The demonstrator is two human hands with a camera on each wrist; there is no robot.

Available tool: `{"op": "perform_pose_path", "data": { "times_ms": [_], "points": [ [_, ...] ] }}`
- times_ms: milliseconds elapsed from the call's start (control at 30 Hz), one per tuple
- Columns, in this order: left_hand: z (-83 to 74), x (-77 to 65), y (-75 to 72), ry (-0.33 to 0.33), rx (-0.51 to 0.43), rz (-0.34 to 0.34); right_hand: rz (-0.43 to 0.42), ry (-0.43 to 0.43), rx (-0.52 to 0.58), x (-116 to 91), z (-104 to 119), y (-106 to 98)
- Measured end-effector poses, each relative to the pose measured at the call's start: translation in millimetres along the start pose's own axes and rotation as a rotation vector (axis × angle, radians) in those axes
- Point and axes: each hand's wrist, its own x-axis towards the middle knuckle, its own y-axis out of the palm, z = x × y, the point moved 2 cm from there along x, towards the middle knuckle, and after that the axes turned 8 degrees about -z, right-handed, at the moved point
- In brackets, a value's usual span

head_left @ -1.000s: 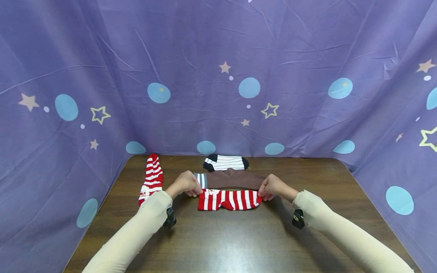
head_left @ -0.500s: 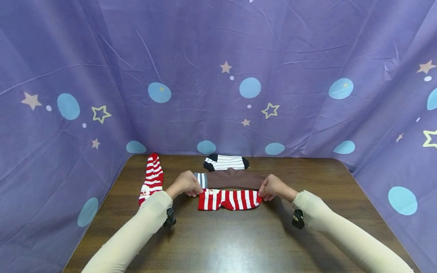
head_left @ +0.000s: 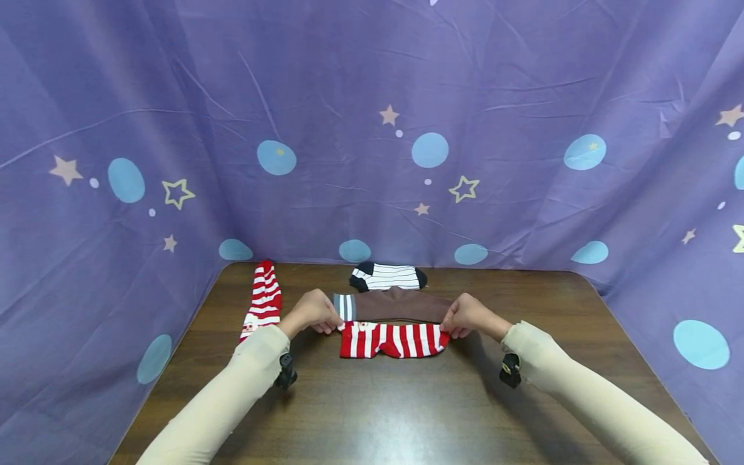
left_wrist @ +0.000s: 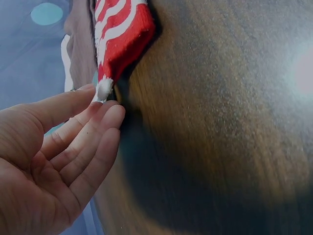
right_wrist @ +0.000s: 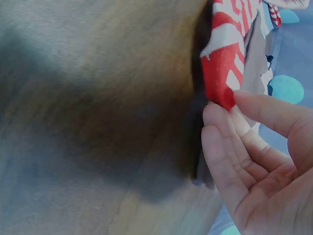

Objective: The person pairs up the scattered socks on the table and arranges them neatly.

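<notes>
A red-and-white striped sock (head_left: 401,340) with a face motif near its cuff lies crosswise at the middle of the table. My left hand (head_left: 316,310) pinches a small white tuft (left_wrist: 104,89) at the sock's upper left corner. At the other end, my right hand (head_left: 469,315) holds the red toe (right_wrist: 220,78) between thumb and fingertips. Just behind lies a brown sock (head_left: 401,305) with a grey-and-white banded cuff, its right end partly hidden by my right hand. Farther back is a white sock (head_left: 389,277) with thin dark stripes and black ends.
Another red-and-white striped sock (head_left: 265,297) lies lengthwise at the left, its near end hidden by my left sleeve. The brown wooden table (head_left: 372,413) ends at a purple curtain (head_left: 349,97) behind and on both sides.
The head view has turned slightly left. Both hands keep their places at the striped sock's ends; the white tuft now shows at my left fingertips.
</notes>
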Motion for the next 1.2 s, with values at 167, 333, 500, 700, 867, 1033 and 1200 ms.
{"op": "perform_pose_path", "data": {
  "times_ms": [167,333,500,700,867,1033,1200],
  "points": [
    [4.6,-1.1,-10.4,0.046,-0.020,-0.031,0.006,-0.036,0.022,4,9,-5],
    [10.5,-3.8,-24.5,0.086,-0.061,-0.104,0.004,-0.062,0.029,11,23,-9],
    [21.7,-4.5,-42.3,0.074,-0.100,-0.207,-0.019,-0.084,0.066,22,41,-8],
    [37.7,-5.6,-71.3,0.045,-0.063,-0.361,-0.033,-0.131,0.096,34,69,-3],
    [53.0,-11.5,-94.0,-0.038,0.038,-0.490,-0.019,-0.156,0.157,47,96,10],
    [69.0,-19.9,-107.6,-0.105,0.054,-0.539,0.005,-0.161,0.211,59,126,33],
    [86.0,-27.3,-114.9,-0.183,0.030,-0.554,0.035,-0.164,0.232,70,153,61]
  ]
}}
